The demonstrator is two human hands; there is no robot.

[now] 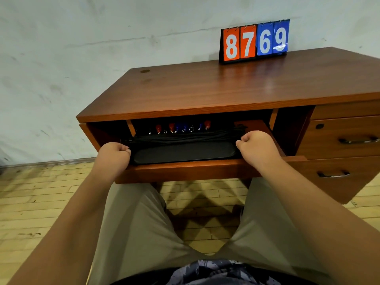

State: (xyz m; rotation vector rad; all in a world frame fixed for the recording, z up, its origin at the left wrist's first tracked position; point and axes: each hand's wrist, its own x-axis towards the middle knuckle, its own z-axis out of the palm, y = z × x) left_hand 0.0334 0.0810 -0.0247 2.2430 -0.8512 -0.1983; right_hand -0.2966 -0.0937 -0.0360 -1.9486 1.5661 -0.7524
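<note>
mostly the back of the open drawer is dark under the desk, so the small red and blue tags with rings are hard to make out. the fingertips of both hands are hidden inside the fists. a long black case lies flat in the drawer, with black cords just behind it. a flip scoreboard stands on the desk, at the wall. side drawers are at the right, cut off. the left hand curls round the left end of the case, and the right hand pinches its right end. both arms are stretched forward over the knees.
</note>
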